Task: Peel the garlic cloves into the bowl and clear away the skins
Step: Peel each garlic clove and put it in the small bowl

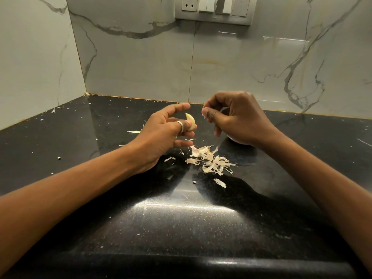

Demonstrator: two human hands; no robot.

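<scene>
The dark polished surface [201,228] carries everything. The left hand [163,135] grips a garlic clove [190,122] between thumb and curled fingers. The right hand [237,119], at three o'clock from it, is pinched shut on a skin scrap [203,115] between thumb and forefinger. The white bowl [234,140] shows only as slivers behind and under the right hand. A pile of skins [209,161] lies at five o'clock from the clove. The clove looks bare and stands nearly upright, its tip toward eleven o'clock. The drop likely runs toward three o'clock, where the right hand is nearer the bowl and covers it.
</scene>
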